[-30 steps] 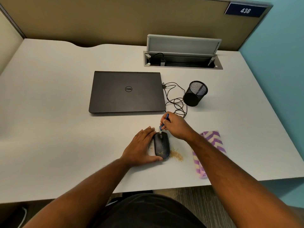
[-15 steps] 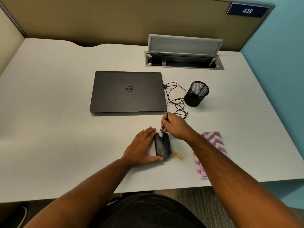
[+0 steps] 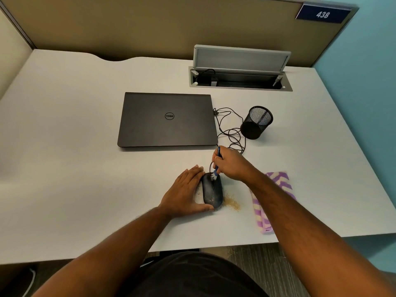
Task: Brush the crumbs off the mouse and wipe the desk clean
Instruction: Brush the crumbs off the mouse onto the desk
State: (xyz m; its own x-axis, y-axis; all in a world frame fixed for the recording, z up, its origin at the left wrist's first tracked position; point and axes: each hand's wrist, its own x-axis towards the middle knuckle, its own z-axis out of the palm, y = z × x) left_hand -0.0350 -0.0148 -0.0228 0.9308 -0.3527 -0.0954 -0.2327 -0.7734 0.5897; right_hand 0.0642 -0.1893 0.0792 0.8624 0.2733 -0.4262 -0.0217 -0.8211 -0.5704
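A black wired mouse [image 3: 212, 190] lies on the white desk [image 3: 75, 168], speckled with crumbs on its near half. My left hand [image 3: 185, 192] lies flat against the mouse's left side, thumb at its near end, holding it still. My right hand [image 3: 230, 163] grips a small blue brush [image 3: 216, 165], whose white bristles touch the mouse's far end. A patch of tan crumbs [image 3: 231, 203] lies on the desk just right of the mouse. A purple-and-cream striped cloth [image 3: 271, 202] lies further right, partly hidden under my right forearm.
A shut dark laptop [image 3: 167, 120] lies behind the mouse. The mouse cable [image 3: 230, 129] coils between it and a black mesh pen cup [image 3: 256, 123]. An open cable tray [image 3: 240, 79] sits at the back. The desk's front edge runs close below the mouse.
The brush tip has come down from just beyond the mouse onto its far end. My left hand has stayed on the mouse's side.
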